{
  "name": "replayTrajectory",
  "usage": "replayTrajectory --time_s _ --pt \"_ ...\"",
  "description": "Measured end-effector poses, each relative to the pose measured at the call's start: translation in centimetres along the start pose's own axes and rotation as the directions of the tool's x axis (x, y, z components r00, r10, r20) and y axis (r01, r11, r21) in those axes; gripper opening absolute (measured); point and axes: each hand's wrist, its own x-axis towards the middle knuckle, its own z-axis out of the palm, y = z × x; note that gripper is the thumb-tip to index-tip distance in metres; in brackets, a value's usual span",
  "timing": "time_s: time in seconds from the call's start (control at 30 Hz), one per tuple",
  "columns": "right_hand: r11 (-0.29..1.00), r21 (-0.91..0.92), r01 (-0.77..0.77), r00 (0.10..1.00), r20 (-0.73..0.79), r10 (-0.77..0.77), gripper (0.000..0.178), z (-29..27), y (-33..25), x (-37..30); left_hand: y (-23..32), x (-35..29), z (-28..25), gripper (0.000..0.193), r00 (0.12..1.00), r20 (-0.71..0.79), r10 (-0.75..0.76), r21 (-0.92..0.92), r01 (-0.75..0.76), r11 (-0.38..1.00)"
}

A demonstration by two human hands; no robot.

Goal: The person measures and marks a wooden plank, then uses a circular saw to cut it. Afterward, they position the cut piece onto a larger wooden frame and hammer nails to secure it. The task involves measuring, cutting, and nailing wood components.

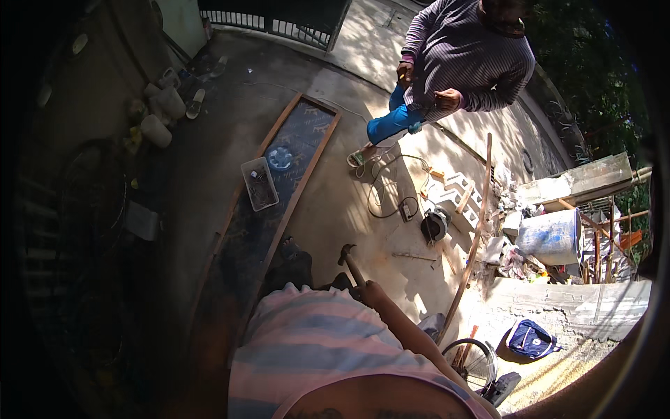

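Note:
My right hand (374, 294) is closed round the handle of a claw hammer (354, 268), held low in front of my body with its head pointing away from me. To the left lies a long dark panel (246, 236) edged with wooden strips. On it rests a clear rectangular plastic tub (265, 204) with small dark pieces inside, too small to name. A round blue see-through plastic item (280, 158) sits just beyond the tub. My left hand does not show; the lower left is very dark.
Another person (464, 59) in a striped top stands ahead on the right. A cable (377, 202), a round dark tool (434, 225), hollow blocks (464, 195) and a long wooden pole (474, 244) lie to the right. Farther right are a blue barrel (549, 237) and a backpack (532, 339).

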Motion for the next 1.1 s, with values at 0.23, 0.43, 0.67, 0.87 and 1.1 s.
replayTrajectory --time_s 0.23,0.43,0.67,0.87,1.1 --pt "0.808 -0.374 0.455 0.889 0.236 -0.391 0.029 -9.8 -1.7 15.3 15.0 5.8 -18.3 0.048 0.925 -0.313 -0.216 -0.705 -0.074 0.705" --pt "0.536 -0.448 0.716 0.668 0.662 -0.339 0.027 -16.7 -12.0 23.9 23.6 5.4 -19.6 0.041 0.896 -0.342 -0.283 -0.723 -0.059 0.688" --pt "0.265 -0.56 0.785 0.619 0.733 -0.282 0.037 -16.2 -20.4 40.0 32.1 7.9 -15.3 0.048 0.705 -0.173 -0.687 -0.903 0.165 0.396" --pt "0.287 -0.853 0.436 0.9 0.415 -0.134 0.037 -6.1 -23.7 51.1 39.0 15.0 -7.3 0.048 0.692 0.138 -0.709 -0.908 0.374 0.188" --pt "0.4 -0.848 0.348 0.914 0.21 -0.348 0.058 1.2 -19.8 64.3 38.1 20.5 -8.7 0.043 0.671 0.046 -0.74 -0.874 0.386 0.296"
